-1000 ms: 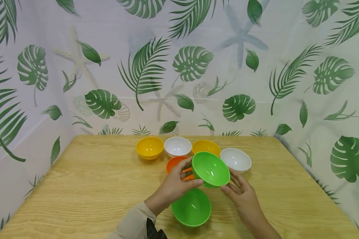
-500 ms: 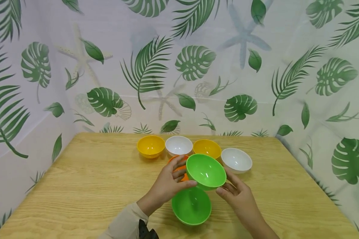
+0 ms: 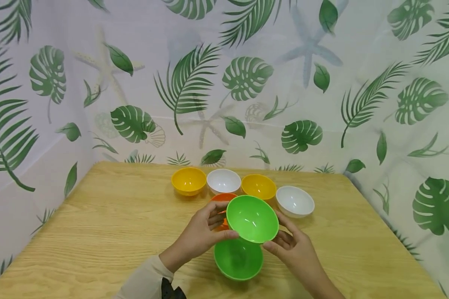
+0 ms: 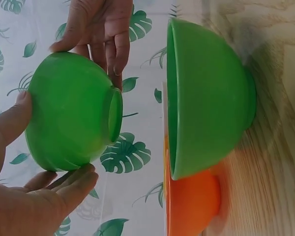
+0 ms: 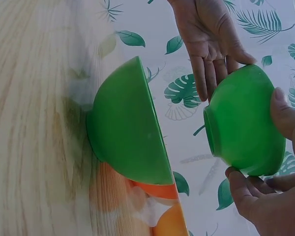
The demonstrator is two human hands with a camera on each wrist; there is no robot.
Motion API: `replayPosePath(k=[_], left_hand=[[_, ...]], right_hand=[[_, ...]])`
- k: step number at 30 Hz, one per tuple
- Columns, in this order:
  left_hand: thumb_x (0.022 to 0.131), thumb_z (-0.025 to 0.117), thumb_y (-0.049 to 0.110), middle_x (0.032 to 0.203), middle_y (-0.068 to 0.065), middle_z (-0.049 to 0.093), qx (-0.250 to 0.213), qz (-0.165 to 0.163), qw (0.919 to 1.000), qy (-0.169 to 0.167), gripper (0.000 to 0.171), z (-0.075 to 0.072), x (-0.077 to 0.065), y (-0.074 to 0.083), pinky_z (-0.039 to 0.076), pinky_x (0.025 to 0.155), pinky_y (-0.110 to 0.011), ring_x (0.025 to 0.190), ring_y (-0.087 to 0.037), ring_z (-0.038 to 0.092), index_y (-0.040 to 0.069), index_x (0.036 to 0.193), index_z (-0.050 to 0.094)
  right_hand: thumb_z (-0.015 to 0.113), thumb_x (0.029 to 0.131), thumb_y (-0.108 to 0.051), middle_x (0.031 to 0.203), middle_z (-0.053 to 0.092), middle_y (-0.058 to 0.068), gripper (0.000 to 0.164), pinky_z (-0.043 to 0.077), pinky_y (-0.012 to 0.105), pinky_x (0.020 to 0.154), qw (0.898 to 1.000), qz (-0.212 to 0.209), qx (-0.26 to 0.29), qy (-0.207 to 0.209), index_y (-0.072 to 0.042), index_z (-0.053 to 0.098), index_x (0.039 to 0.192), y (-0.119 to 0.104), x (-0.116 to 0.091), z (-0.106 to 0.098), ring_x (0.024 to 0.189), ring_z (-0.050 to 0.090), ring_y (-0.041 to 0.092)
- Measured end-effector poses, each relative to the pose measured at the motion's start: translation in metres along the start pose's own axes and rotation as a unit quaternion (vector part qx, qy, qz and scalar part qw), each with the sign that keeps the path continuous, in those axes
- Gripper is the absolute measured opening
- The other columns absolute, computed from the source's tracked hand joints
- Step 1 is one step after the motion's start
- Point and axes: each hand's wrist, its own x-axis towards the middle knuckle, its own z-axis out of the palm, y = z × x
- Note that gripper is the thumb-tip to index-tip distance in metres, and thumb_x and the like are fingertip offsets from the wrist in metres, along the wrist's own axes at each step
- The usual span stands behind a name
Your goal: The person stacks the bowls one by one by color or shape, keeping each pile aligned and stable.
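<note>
A bright green bowl [image 3: 252, 219] is held in the air, its inside tilted towards the head camera. My left hand [image 3: 200, 232] grips its left side, thumb at the near rim and fingers against the outer wall. On the right side, my right hand [image 3: 293, 248] holds it likewise between thumb and fingers. Below it, a second green bowl [image 3: 238, 263] stands upright on the table, apart from the held one, as the left wrist view shows. Just behind, an orange bowl [image 3: 224, 197] is partly hidden by the left fingers and the held bowl.
Along the back of the wooden table [image 3: 116, 224] stand a yellow bowl [image 3: 188, 182], a white bowl [image 3: 223, 182], another yellow bowl [image 3: 259, 187] and another white bowl [image 3: 294, 202]. A leaf-printed cloth [image 3: 262, 137] encloses the table behind and at both sides.
Both hands have carried the held green bowl left and slightly down, more directly over the standing green bowl. The other bowls stay put; the head view has shifted slightly.
</note>
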Motion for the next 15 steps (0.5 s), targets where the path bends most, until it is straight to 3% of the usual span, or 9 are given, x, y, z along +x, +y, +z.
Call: replayPosePath(k=[7,11,15], left_hand=[[0.075,0.083,0.018,0.132,-0.014,0.049,0.037,-0.015,0.9989,-0.024,0.085,-0.006,-0.004,-0.005,0.045,0.102,-0.041,0.119,-0.031,0.053,0.001,0.144,0.037],[0.074,0.084,0.021,0.132,-0.012,0.049,0.077,0.0,0.9957,-0.052,0.081,-0.011,-0.007,-0.009,0.045,0.102,-0.044,0.119,-0.029,0.051,0.005,0.142,0.043],[0.073,0.084,0.018,0.136,-0.012,0.051,0.081,0.02,0.9939,-0.071,0.079,-0.014,-0.008,-0.012,0.046,0.101,-0.041,0.122,-0.03,0.051,0.003,0.139,0.044]], right_hand=[[0.077,0.078,-0.004,0.143,0.042,0.018,0.084,0.051,0.021,0.09,0.996,-0.054,-0.064,-0.019,-0.002,0.031,0.148,0.004,-0.002,0.0,0.107,0.056,0.003],[0.081,0.075,-0.012,0.135,0.049,0.014,0.087,0.051,0.022,0.089,0.99,-0.065,-0.118,-0.033,-0.004,0.034,0.147,0.007,-0.004,-0.001,0.112,0.053,0.011],[0.084,0.072,-0.022,0.131,0.052,0.005,0.085,0.052,0.028,0.09,0.983,-0.066,-0.166,-0.044,-0.01,0.041,0.144,0.009,-0.004,-0.001,0.117,0.051,0.021]])
